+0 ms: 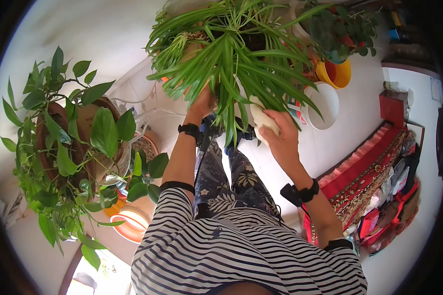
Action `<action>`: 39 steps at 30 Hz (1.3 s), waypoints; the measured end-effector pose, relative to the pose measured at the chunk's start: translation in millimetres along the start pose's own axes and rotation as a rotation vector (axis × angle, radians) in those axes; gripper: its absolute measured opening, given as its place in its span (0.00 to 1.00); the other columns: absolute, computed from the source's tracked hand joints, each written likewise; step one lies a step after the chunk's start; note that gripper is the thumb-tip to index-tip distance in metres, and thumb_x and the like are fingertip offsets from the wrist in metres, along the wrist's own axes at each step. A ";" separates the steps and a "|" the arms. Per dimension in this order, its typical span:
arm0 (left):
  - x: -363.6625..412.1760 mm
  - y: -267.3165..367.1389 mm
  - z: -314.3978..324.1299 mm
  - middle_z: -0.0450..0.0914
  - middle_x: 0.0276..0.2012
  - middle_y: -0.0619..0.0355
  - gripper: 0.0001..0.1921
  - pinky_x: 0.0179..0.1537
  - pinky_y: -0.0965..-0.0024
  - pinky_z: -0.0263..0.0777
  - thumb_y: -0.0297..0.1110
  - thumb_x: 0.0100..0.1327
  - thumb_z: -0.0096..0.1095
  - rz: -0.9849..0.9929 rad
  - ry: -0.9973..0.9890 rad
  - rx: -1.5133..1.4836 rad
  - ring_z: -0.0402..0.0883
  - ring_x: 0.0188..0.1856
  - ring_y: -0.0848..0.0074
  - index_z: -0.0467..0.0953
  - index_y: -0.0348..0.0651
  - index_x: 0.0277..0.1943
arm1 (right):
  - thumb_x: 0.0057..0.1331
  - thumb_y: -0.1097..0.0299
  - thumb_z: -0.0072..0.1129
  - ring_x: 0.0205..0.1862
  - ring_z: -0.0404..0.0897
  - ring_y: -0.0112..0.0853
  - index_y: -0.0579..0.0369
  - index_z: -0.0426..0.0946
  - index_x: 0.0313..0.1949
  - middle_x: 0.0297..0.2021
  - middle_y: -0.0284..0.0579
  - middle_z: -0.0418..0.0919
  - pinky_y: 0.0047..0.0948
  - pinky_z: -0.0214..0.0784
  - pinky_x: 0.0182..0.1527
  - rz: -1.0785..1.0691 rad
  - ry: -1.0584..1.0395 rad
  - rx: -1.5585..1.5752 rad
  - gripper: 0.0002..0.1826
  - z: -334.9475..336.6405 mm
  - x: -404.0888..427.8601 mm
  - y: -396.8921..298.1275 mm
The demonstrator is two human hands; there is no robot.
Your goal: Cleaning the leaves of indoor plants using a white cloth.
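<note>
A large spider plant (225, 59) with long green leaves fills the top middle of the head view. My left hand (203, 101) is among its hanging leaves, which hide most of the fingers, so its grip cannot be made out. To the right, my right hand (280, 129) is closed around a cream-coloured cloth (260, 116), whose upper end lies against the leaf tips. Both wrists wear black bands. The plant's pot is mostly hidden by foliage.
A pothos (105, 131) in a brown pot stands at the left. White (323, 107) and yellow (341, 73) buckets are on the tiled floor at the right, below another leafy plant (339, 29). Further right, a red patterned cover (358, 173) has clothes piled on it.
</note>
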State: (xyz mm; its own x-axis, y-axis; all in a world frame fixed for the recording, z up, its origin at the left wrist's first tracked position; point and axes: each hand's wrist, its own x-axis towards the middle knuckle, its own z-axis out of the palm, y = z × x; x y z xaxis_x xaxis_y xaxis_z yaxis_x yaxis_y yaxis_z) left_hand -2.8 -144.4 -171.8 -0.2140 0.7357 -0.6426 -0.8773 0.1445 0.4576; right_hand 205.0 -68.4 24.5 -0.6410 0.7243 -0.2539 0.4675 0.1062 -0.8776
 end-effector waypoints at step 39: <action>-115.9 -28.0 50.3 0.79 0.47 0.57 0.25 0.51 0.71 0.66 0.54 0.66 0.51 0.141 0.161 0.214 0.75 0.45 0.77 0.75 0.38 0.52 | 0.54 0.83 0.56 0.41 0.76 0.43 0.59 0.76 0.47 0.39 0.50 0.75 0.34 0.67 0.43 -0.704 0.130 -0.190 0.20 -75.1 109.8 -79.3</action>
State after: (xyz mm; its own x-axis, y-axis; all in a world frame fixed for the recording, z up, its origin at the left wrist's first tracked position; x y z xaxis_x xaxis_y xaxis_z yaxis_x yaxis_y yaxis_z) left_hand 68.2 -200.4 -79.2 -0.4080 0.6465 -0.6446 -0.7271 0.1969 0.6576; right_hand 143.3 53.9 96.8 -0.7563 0.5146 0.4040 0.0767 0.6830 -0.7264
